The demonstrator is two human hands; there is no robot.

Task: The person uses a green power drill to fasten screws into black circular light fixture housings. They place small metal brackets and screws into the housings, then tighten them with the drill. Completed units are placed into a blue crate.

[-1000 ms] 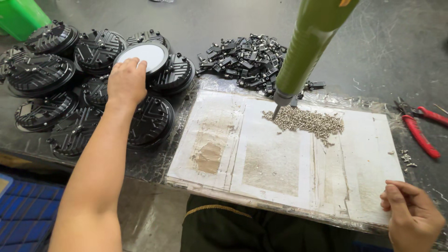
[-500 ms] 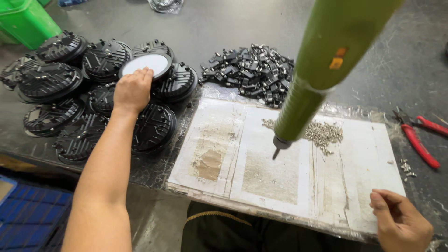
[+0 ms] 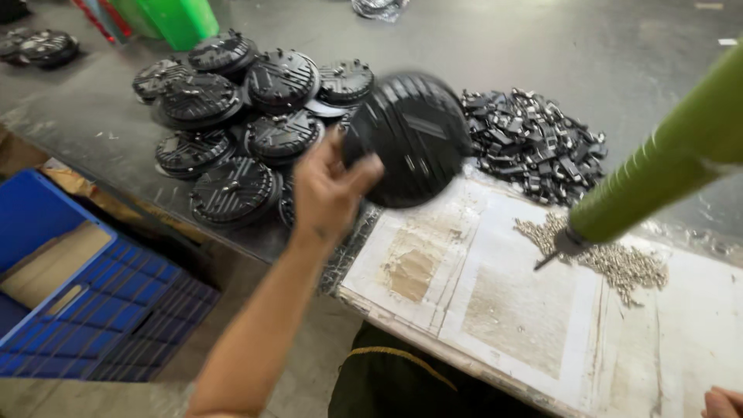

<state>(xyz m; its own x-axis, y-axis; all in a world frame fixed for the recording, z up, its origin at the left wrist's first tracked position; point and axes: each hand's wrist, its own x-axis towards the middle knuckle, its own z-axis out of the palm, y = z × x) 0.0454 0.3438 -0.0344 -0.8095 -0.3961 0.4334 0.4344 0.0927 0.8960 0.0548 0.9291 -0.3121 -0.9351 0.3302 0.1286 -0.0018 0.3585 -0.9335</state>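
Note:
My left hand (image 3: 329,186) grips a round black ribbed plastic disc (image 3: 410,135) by its left edge and holds it tilted above the near left corner of the white work sheet (image 3: 495,294). The disc is blurred. Behind it lies a cluster of several similar black discs (image 3: 240,116) on the grey table. Only the knuckles of my right hand (image 3: 724,402) show at the bottom right corner, on the sheet; its fingers are cut off by the frame edge. A green hanging screwdriver (image 3: 658,178) points its bit down at a small heap of screws (image 3: 619,259).
A pile of small black plastic clips (image 3: 534,143) lies behind the sheet. A blue crate (image 3: 85,302) stands on the floor at the lower left. A green bin (image 3: 174,19) is at the table's far left.
My left hand has lifted one disc off the pile and carried it right, towards the white sheet. The view has shifted left. My right hand has slid almost out of view.

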